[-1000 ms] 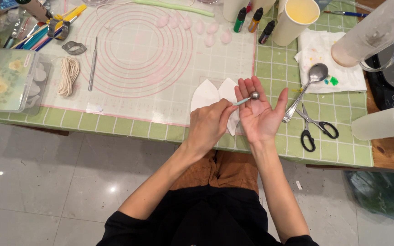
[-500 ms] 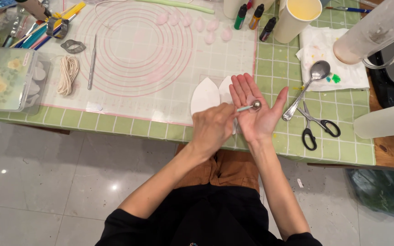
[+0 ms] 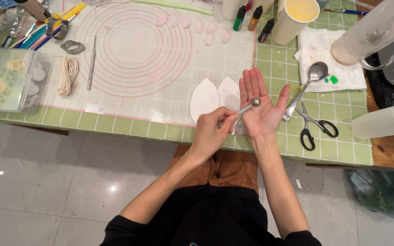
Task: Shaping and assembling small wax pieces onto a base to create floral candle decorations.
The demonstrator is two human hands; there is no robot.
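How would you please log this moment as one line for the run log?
left hand: holds ball tool | right hand: open, palm up, ball end on palm | setting: green mat

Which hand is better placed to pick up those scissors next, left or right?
Right, probably. The right hand lies open, palm up, close beside the scissors on the green mat. The left hand is farther away and its fingers grip the ball tool, whose metal ball rests on the right palm.
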